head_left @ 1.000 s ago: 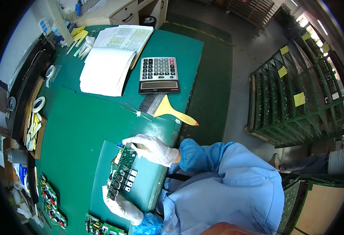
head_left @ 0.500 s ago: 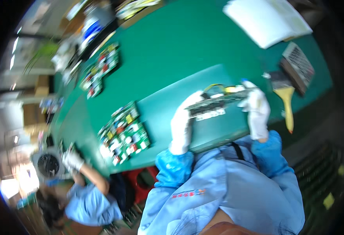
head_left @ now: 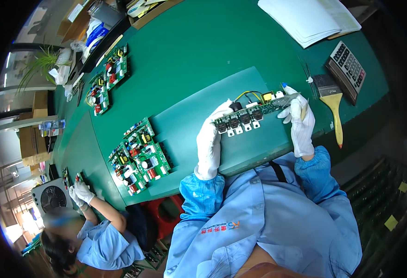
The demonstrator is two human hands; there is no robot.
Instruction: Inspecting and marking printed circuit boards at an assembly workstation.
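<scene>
A green circuit board [head_left: 245, 115] is held up on edge in front of me, above a translucent mat [head_left: 199, 139]. Black components with metal tabs line its lower edge, and yellow wires and a yellow part rise along the top. My left hand [head_left: 209, 143], in a white glove, is closed around its left end. At the right end, my right hand [head_left: 302, 125], also gloved, grips the board with thumb and fingers. A small blue tip shows above those fingers; what it belongs to is unclear.
More circuit boards lie left of the mat [head_left: 141, 157] and farther back [head_left: 107, 81]. To the right are a brush [head_left: 333, 109], a calculator [head_left: 347, 69] and papers [head_left: 310, 21]. A co-worker [head_left: 104, 236] sits at left near a fan [head_left: 53, 197]; a red stool [head_left: 166, 215] stands under the table edge.
The held board has tilted, so its row of black components now faces me more plainly. Both hands keep their grip with little shift. The whole view has turned slightly.
</scene>
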